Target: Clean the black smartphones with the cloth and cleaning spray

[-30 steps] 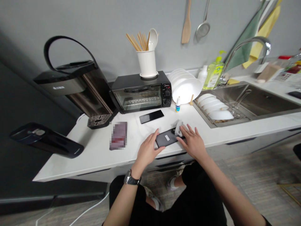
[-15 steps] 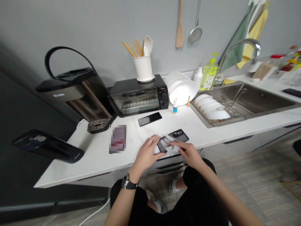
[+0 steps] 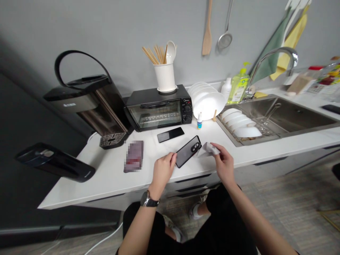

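Note:
A phone case [image 3: 187, 153] with a black rim, a grey see-through back and a camera cut-out is tilted over the counter. My left hand [image 3: 163, 171] pinches it at its lower left end. Just right of the case, my right hand [image 3: 224, 161] grips a crumpled white tissue [image 3: 208, 148] between thumb and fingers. The tissue seems close to the case's camera end; whether they touch I cannot tell. Behind the case lies a black phone [image 3: 170, 134] with its dark face up. A small spray bottle [image 3: 199, 121] with a blue label stands further back.
A toaster oven [image 3: 159, 113] carries a white utensil holder [image 3: 165, 78]. Left are a water dispenser [image 3: 90, 106], a dark flask-like object [image 3: 55, 163] and a blurred-out item [image 3: 134, 156]. White plates [image 3: 208, 102] stand beside the sink [image 3: 297, 117]. The counter's front edge runs close below my hands.
My right hand has drawn the tissue off the case and to the right. The case has turned, its camera end swinging away from me, and my left hand now pinches its end.

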The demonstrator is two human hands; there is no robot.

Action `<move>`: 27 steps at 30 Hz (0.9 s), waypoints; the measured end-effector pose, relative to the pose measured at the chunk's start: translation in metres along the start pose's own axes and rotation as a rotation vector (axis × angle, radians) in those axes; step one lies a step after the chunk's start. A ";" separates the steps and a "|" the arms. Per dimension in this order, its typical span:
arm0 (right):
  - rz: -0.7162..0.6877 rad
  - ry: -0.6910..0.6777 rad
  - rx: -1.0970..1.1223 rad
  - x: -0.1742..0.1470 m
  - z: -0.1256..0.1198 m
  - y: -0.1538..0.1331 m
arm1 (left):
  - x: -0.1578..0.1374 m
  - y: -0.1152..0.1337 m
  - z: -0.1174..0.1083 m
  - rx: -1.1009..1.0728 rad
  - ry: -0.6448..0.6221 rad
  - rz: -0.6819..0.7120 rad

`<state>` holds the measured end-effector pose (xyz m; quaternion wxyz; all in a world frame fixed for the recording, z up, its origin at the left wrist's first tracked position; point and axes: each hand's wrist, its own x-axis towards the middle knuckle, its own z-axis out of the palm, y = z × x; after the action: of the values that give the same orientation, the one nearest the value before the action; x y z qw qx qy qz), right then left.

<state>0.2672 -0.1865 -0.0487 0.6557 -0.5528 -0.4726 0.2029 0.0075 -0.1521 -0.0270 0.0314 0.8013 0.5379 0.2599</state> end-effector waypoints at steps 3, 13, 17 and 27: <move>-0.029 -0.056 -0.086 0.008 0.004 -0.007 | -0.002 -0.007 -0.002 0.030 0.025 -0.033; -0.431 -0.457 -0.541 0.023 0.034 -0.001 | -0.020 -0.010 0.003 -0.129 -0.057 0.079; -0.599 -0.730 -0.646 -0.003 0.039 0.003 | -0.019 -0.009 0.002 -0.180 -0.070 0.082; -0.580 -0.671 -0.774 -0.011 0.017 -0.001 | -0.025 0.000 0.000 -0.180 -0.157 0.088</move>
<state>0.2471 -0.1863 -0.0534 0.2493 -0.5056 -0.8259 -0.0082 0.0000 -0.1738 -0.0365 0.1340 0.8359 0.4726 0.2449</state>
